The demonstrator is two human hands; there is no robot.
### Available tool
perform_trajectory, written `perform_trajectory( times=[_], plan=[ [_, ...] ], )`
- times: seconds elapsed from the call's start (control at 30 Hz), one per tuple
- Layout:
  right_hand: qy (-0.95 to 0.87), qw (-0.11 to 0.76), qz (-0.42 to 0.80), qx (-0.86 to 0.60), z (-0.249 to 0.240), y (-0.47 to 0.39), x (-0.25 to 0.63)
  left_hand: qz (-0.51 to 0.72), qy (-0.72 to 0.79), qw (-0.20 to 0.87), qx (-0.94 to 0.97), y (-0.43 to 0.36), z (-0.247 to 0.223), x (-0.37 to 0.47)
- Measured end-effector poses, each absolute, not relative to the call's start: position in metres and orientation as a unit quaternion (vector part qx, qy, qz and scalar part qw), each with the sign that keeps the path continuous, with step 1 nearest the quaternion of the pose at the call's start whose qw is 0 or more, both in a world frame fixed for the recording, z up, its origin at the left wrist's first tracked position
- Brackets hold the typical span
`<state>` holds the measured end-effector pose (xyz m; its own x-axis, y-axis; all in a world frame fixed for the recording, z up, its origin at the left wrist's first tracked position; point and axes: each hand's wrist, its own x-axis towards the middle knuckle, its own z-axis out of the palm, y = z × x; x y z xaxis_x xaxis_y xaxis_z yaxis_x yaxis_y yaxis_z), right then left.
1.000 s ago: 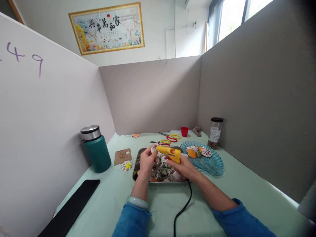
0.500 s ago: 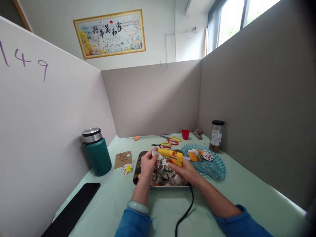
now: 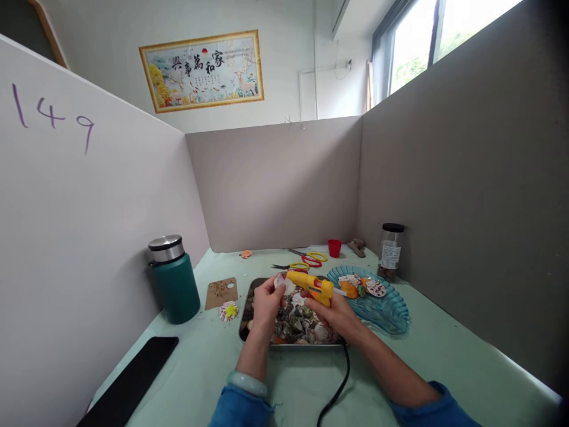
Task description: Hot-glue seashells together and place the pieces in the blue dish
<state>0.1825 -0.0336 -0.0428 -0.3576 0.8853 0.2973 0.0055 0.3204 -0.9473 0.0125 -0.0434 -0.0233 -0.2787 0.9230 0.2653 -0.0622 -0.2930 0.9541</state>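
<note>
A yellow glue gun (image 3: 311,286) with a glue stick at its rear is gripped in my right hand (image 3: 336,317), its nozzle pointing left. Between the fingers of my left hand (image 3: 267,302) is a pale seashell (image 3: 280,280), close to the nozzle; whether they touch I cannot tell. Both hands are over a metal tray (image 3: 306,346) of mixed shells (image 3: 297,320). From the gun a black cord (image 3: 336,394) runs down over the table. A speckled shell with a yellow star-shaped piece (image 3: 229,310) lies left of the tray.
Right of the tray sits a blue shell-shaped plate (image 3: 386,314) with several shells. Behind are scissors (image 3: 311,257), a red cup (image 3: 334,248) and a jar (image 3: 391,252). On the left stand a green bottle (image 3: 175,281), a brown board (image 3: 221,292) and a black flat object (image 3: 133,379). Partitions enclose the table.
The view has tilted up slightly, so everything sits a little lower in the picture. My hands keep the shell and the glue gun, with the nozzle now slightly right of the shell.
</note>
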Motion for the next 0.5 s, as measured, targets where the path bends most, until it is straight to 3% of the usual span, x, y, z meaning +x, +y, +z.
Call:
perform_trajectory(
  times=[0.5],
  plan=[
    [-0.658,0.471,0.476,-0.345,-0.0366,-0.0369,0.1814,0.662,0.438,0.404,0.454,-0.0389,-0.0278,0.0102]
  ],
)
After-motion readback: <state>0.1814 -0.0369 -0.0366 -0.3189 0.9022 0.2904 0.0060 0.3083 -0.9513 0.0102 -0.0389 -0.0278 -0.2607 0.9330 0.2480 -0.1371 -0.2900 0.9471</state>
